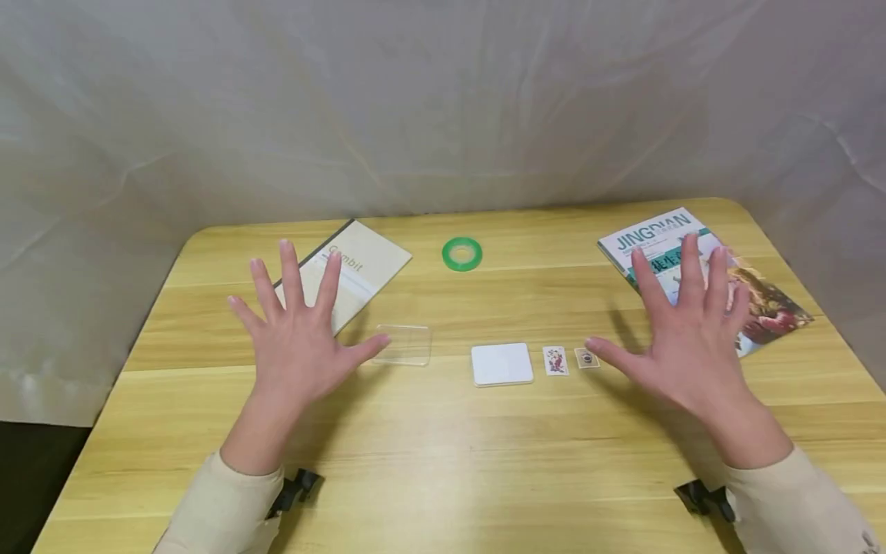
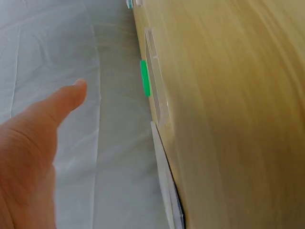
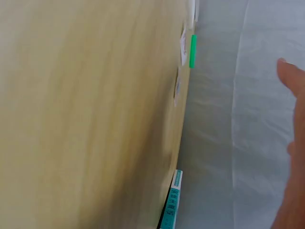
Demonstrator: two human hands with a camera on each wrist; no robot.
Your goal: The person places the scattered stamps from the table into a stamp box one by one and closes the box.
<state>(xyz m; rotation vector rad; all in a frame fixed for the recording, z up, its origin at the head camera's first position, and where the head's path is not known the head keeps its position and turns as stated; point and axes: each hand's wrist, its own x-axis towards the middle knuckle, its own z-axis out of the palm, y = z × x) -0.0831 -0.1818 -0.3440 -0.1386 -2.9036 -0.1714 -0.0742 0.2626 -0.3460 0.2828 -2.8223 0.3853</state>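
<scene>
Left hand [image 1: 294, 338]: one, fingers spread wide and straight, grasping nothing, raised above the light wooden table [image 1: 443, 462]; its thumb tip sits at the near-left corner of the clear plastic rectangular lid [image 1: 404, 344], though contact cannot be told.
Right hand [image 1: 681, 338]: one, also splayed and released, held over the near edge of the glossy magazine with teal "JINGDIAN" lettering [image 1: 768, 300]; its thumb points at the small cards.
Clear lid: one, flat on the table, left of centre; in the left wrist view it shows as a thin transparent edge [image 2: 157, 76].
White rounded-square card box [image 1: 501, 363]: one, at centre, between the two hands.
Small picture cards: two, side by side just right of the box; the larger with a figure [image 1: 556, 360], the smaller darker one [image 1: 586, 358] nearest the right thumb.
Green tape ring [image 1: 461, 253]: one, far centre.
Beige notebook with a dark spine [image 1: 363, 269]: one, behind the left hand.
Cream sleeves: two.
</scene>
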